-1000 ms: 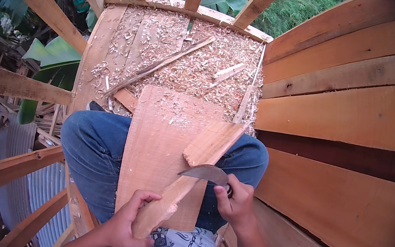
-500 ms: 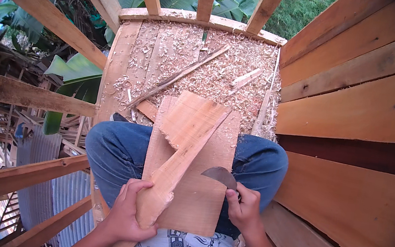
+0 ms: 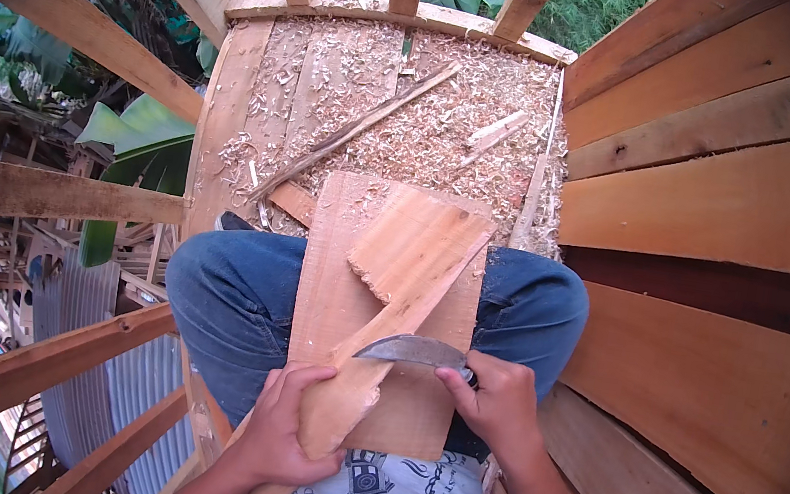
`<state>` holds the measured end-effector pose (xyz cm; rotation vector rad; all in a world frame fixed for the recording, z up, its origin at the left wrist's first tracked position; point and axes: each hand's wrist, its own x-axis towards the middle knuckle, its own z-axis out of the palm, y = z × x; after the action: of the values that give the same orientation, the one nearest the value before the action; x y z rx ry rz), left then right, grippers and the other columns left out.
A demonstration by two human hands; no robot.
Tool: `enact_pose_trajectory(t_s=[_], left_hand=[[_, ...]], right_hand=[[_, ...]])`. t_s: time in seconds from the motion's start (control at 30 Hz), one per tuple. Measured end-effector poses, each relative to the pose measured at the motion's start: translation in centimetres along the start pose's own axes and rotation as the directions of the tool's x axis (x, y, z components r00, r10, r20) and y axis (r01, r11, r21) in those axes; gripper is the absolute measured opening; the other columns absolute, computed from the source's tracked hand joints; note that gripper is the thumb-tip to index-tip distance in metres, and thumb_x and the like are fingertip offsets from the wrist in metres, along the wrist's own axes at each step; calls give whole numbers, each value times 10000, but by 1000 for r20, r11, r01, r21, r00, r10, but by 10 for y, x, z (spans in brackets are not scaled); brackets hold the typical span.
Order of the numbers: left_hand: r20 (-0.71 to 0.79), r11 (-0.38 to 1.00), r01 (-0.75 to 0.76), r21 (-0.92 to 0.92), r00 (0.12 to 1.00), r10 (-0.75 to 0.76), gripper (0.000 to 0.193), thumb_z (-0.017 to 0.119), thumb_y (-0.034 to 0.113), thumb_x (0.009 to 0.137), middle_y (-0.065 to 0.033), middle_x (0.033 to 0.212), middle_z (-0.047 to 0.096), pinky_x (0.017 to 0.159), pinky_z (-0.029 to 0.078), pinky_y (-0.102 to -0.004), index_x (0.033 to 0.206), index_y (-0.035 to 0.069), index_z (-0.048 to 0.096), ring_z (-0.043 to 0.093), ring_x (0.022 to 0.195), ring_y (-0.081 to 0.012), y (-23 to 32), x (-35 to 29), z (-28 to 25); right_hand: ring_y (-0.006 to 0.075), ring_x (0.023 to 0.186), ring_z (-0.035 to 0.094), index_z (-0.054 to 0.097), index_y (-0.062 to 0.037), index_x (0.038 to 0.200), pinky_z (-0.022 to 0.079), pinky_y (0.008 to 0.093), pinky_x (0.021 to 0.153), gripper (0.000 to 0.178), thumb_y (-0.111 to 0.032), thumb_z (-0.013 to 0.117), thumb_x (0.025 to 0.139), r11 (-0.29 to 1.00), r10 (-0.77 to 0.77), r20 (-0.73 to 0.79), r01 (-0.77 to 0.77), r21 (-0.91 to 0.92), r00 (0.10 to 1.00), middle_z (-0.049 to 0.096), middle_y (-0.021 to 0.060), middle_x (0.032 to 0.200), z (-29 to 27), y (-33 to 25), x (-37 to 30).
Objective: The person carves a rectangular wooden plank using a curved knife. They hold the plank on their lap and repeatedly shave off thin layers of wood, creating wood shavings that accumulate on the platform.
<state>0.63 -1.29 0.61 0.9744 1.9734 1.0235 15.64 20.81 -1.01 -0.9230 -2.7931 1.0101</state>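
Observation:
My left hand (image 3: 293,435) is wrapped round the narrow handle end of a cut wooden piece (image 3: 425,251), shaped like a paddle with a broad blade at its far end. The piece slants over a flat rectangular board (image 3: 336,269) that lies across my lap. In my right hand (image 3: 493,394) is a knife with a dark curved blade (image 3: 416,351), its handle mostly hidden by the fingers. The blade lies across the narrow part of the wooden piece, just beyond my left hand, and seems to touch its right edge.
Wood shavings (image 3: 430,141) cover the plank floor ahead, with a long thin stick (image 3: 361,131) and splintered offcuts (image 3: 495,135) among them. A plank wall (image 3: 712,221) stands close on the right. Open wooden rails (image 3: 59,198) run along the left side, with corrugated metal sheets (image 3: 132,392) beyond.
My right hand has brought the knife up and left, from beside the wooden piece onto it. The left hand and the wooden piece have shifted slightly right.

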Motion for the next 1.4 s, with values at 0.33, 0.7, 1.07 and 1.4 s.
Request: enact_pose_trajectory(t_s=[0.33,0.7,1.07,1.4], left_hand=[[2,999,21,-29,1000,-21,833,789,258,540,-196,1134,546,947,375,-427,1273,32,465,537,1039,-355,-3,-1,-1],[-15,999,-7,-36,1000,6,835,786,251,532,-176,1117,552,915,381,-420,1269,37,457,533,1024,-344,-7,1,3],[4,1000,2,16,1000,-2,826,784,242,530,-178,1116,550,916,378,-429,1265,38,467,528,1027,-341,-3,1,5],[-24,999,6,-34,1000,-6,817,780,235,518,-177,1114,544,910,380,-421,1250,46,469,520,1010,-337,-8,3,6]], right_hand=[[363,522,563,542,3,662,416,404,469,454,-372,689,870,987,151,-225,-161,-23,962,522,194,568,-11,27,20],[330,536,602,606,-40,676,474,399,494,420,-417,713,828,999,28,81,-31,34,996,593,143,607,-5,-16,-7],[392,573,592,597,-5,688,452,414,499,442,-400,679,868,978,178,-255,-198,-57,950,569,201,592,-24,47,37],[321,528,606,609,-48,642,466,402,479,458,-459,706,821,999,19,80,-21,29,997,587,132,565,-5,-4,5]])
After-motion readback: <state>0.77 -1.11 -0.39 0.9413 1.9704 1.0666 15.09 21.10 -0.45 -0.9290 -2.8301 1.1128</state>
